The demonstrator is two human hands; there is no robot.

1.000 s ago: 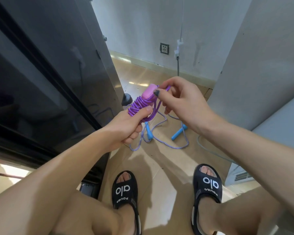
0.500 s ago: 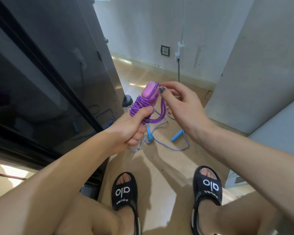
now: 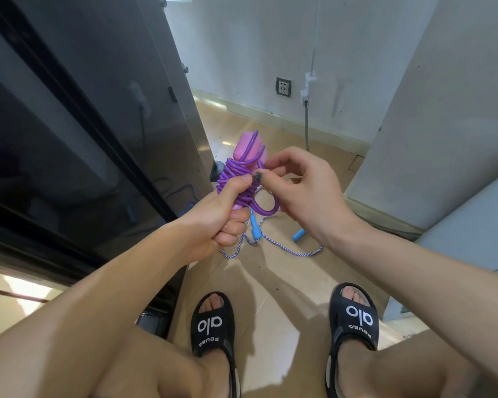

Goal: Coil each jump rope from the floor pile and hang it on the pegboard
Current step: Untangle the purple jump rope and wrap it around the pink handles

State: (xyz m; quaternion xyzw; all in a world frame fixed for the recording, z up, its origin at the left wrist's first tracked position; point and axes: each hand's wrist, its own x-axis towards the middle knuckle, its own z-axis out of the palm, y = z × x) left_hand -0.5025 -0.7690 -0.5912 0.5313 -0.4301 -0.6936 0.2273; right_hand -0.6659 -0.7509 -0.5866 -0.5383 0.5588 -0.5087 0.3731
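Note:
A purple jump rope (image 3: 236, 173) with pink handles is wound into a tight bundle. My left hand (image 3: 216, 222) grips the bundle from below, thumb pressed on the coils. My right hand (image 3: 302, 188) pinches a strand of the purple cord at the bundle's right side, and a loose loop hangs under it. On the floor beyond lies a second rope (image 3: 270, 242), white and purple striped with blue handles, uncoiled. No pegboard is in view.
A dark glossy cabinet (image 3: 84, 124) stands close on my left. A white wall panel (image 3: 443, 110) rises on the right. A wall socket (image 3: 283, 87) and a hanging cable (image 3: 306, 122) are at the back. My feet in black sandals (image 3: 213, 326) stand on the tan floor.
My right hand has come down from the top of the pink handle to the bundle's middle, bringing the cord with it. The left hand keeps its grip.

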